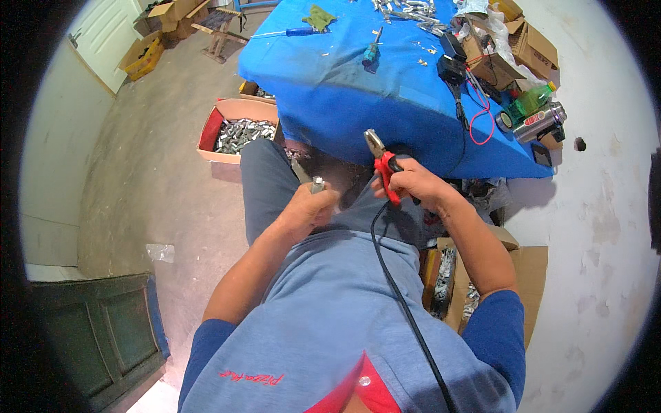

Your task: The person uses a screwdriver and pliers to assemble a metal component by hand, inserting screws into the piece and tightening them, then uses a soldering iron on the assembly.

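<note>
Down over the person's lap, the right hand (413, 184) is closed around the red handles of a pair of pliers (383, 164), whose grey metal nose points up and away toward the near edge of the tabletop (358, 103). Just to the left, the left hand (308, 206) is curled into a fist around a small grey metal piece (317, 184), whose end sticks out above the thumb; the two hands sit near each other but apart, with the pliers' nose above and to the right of the metal piece. A black cable (403, 303) runs from between the hands down across the blue shirt toward the near edge of the view. Beyond the hands, the blue-covered tabletop carries a blue-handled screwdriver (292, 32) at its far left, a second, teal-handled screwdriver (372, 49) near the middle, a scatter of small metal parts (410, 10) at the far side, and a black device with red and black leads (452, 69) to the right. At the tabletop's right end lie a green bottle (529, 103) and a steel flask (540, 122), just beside each other. On the floor to the left stands an open cardboard box of grey metal pieces (237, 134), and another open box with similar pieces (447, 275) sits to the person's right.
</note>
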`<state>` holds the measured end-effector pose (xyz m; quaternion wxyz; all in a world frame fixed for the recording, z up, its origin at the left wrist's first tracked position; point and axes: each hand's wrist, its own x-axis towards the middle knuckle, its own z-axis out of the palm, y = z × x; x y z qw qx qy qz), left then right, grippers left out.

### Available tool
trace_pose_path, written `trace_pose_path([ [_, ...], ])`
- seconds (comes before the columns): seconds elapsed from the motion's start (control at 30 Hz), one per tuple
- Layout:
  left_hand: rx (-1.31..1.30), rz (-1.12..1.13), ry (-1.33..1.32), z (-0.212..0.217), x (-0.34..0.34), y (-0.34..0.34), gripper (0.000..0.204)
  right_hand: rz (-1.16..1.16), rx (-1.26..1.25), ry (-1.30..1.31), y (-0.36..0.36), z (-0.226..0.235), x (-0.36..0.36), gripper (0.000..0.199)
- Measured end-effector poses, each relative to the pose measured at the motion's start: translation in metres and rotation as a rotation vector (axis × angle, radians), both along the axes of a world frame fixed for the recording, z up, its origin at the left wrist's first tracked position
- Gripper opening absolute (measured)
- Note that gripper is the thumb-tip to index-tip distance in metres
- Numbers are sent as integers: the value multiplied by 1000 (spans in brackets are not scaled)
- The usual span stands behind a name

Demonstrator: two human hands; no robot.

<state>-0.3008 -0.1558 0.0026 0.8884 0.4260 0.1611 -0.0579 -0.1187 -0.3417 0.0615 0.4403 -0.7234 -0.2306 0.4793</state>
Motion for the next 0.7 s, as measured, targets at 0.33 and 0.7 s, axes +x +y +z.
trace_pose_path([
  [0.33,241,98,-8,13,2,-5,23,466,-177,1,-3,39,-31,23],
  [0.7,469,25,-108,5,10,-7,16,415,-225,272,2,52,-29,42],
])
